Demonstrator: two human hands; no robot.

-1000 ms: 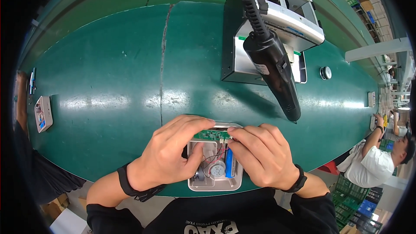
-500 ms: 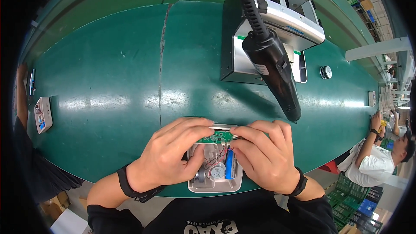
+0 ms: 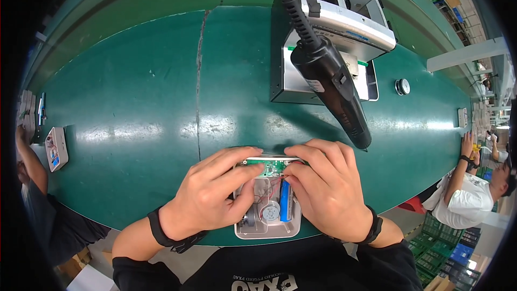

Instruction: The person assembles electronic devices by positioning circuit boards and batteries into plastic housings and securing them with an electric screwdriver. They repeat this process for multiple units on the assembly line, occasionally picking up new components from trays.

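Far out left of the left hand (image 3: 212, 191): second white case (image 3: 56, 148) on the tabletop (image 3: 134, 86). Left hand half curled, gap between thumb and fingers; fingertips on the left part of the green circuit board (image 3: 273, 169) and the open case's (image 3: 269, 233) far rim; can't tell if it pinches the board. Board sits at the case's far end, just right of the left fingertips, between both hands; long axis runs left-right, hand to hand. Neither hand clearly nearer. Below, between the hands: round silver part (image 3: 271, 211), then blue cylinder (image 3: 285, 198). Right hand (image 3: 335, 194) bent, fingertips bunched at the board's right end by red wires; thumb mostly hidden, grip unclear. Beyond the right hand: black tool (image 3: 336, 89) and machine (image 3: 344, 32); farther right, small round metal part (image 3: 402, 87).
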